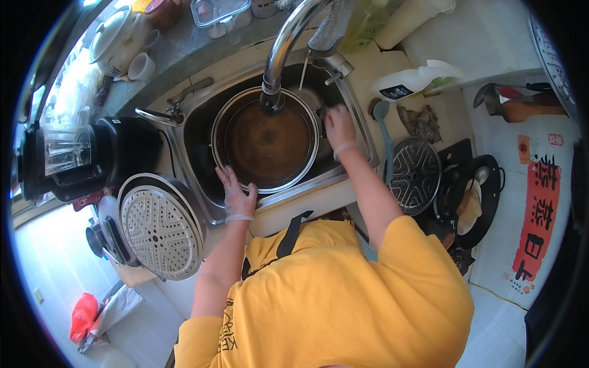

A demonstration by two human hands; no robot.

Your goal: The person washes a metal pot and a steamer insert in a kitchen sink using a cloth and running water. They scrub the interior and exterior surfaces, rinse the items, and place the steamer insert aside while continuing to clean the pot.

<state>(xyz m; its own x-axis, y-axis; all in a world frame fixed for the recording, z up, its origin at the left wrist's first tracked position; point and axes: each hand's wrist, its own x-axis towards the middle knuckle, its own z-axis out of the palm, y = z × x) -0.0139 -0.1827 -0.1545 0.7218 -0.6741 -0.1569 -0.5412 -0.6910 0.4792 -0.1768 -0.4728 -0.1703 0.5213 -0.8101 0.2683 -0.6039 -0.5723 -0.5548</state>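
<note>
A round steel pot (314, 152) stands in the stainless steel sink (368, 152), holding brownish, cloudy water (269, 152). My left hand (239, 195), in a clear thin glove, holds the pot's near-left rim, fingers and thumb spread along it. On the right, my gloved right hand (339, 129) is bent down beside the pot's right side handle (320, 122). It is blurred, and its fingertips are hidden, so its grip is unclear. Over the pot's far side arches the chrome faucet (276, 60), its spout end above the water.
Left of the sink stand a black blender (129, 147) and a perforated steamer tray (158, 234). To the right are a dish brush (384, 124), a white bottle (414, 83), another steamer plate (412, 177) and a black wok (487, 202). A mesh cloth (329, 30) hangs by the faucet.
</note>
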